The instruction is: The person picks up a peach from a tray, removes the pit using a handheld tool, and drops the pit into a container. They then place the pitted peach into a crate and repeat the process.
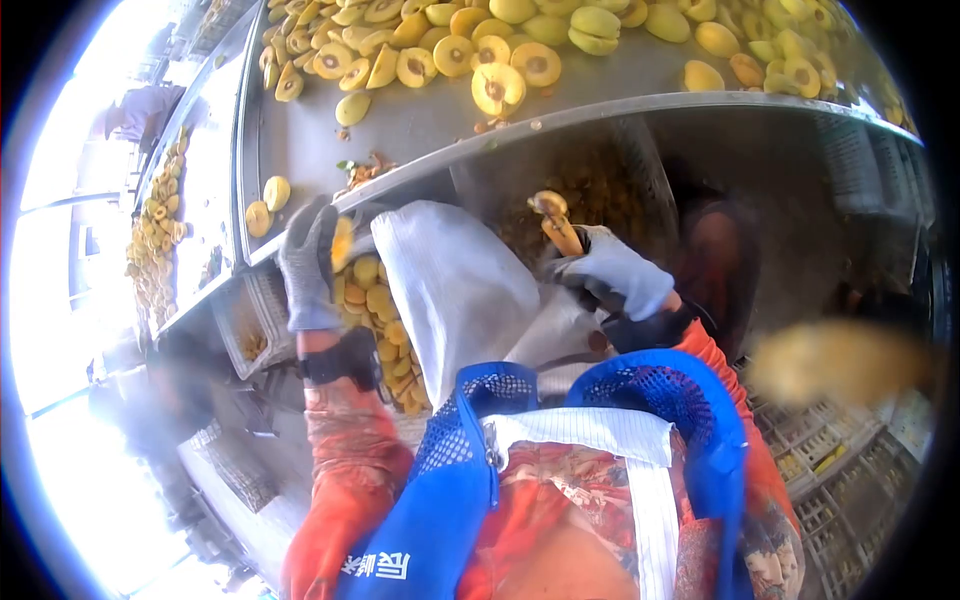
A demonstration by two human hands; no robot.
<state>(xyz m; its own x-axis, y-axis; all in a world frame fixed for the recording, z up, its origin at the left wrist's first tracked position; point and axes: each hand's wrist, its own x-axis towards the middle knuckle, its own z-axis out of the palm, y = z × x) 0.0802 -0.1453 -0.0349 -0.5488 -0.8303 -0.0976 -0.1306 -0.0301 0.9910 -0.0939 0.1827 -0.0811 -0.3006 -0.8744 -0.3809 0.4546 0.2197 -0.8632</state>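
My left hand (310, 265), in a grey glove, is at the table's front edge. A yellow fruit half (342, 243), seen edge-on, rests against its fingers, which look closed on it, though blur hides the exact contact. Just below is a crate of yellow fruit halves (378, 300). My right hand (625, 275), also gloved, grips a pitting tool with a wooden handle (563, 232). Its rounded head points up and away, with something brownish on it that I cannot make out. Between both hands hangs a whitish plastic sheet (450, 275) over my lap.
Cut fruit (500, 85) lies heaped across the metal table (300, 140), whose raised front rim (560, 122) curves before me. Scraps (368, 170) lie near the rim. Under the table are more fruit pieces (600, 195). Stacked crates (830, 450) stand at right, beneath a blurred tan shape (840, 362).
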